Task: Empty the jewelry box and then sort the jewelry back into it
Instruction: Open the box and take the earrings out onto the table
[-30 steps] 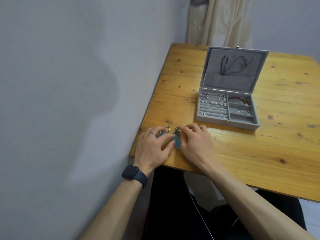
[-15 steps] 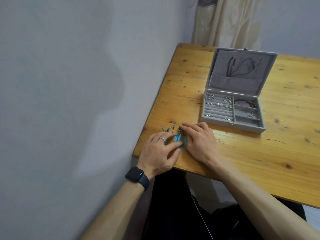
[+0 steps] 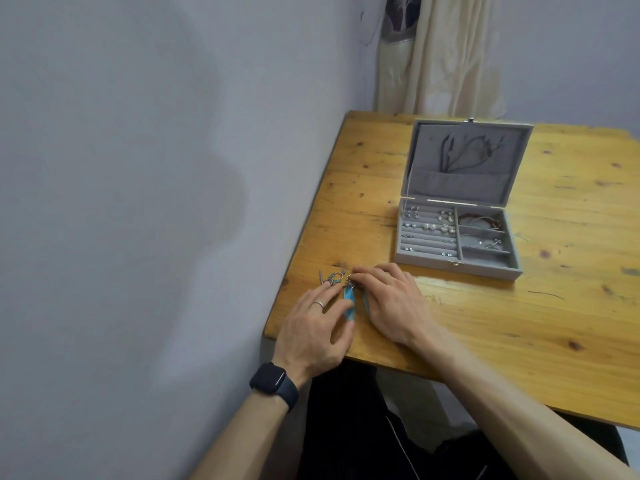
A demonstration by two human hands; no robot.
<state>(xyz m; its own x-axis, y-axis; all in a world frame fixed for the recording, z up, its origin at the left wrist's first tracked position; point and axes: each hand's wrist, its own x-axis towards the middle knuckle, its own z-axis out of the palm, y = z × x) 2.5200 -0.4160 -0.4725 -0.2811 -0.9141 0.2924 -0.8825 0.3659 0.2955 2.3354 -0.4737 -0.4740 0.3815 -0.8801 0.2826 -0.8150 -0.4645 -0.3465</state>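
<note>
Earrings [image 3: 348, 296] | between left hand [image 3: 313, 329], right hand [image 3: 393, 304] | jewelry box [image 3: 429, 262] beyond

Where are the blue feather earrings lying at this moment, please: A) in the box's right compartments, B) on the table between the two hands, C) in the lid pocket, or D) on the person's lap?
B: the blue feather earrings lie on the table between the left hand and right hand, outside the open jewelry box.

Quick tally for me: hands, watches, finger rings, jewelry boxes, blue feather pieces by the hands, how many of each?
Hands: 2, left hand and right hand
Watch: 1
Finger ring: 1
Jewelry box: 1
Blue feather pieces: 2, one partly under the right hand
Total: 7
</note>
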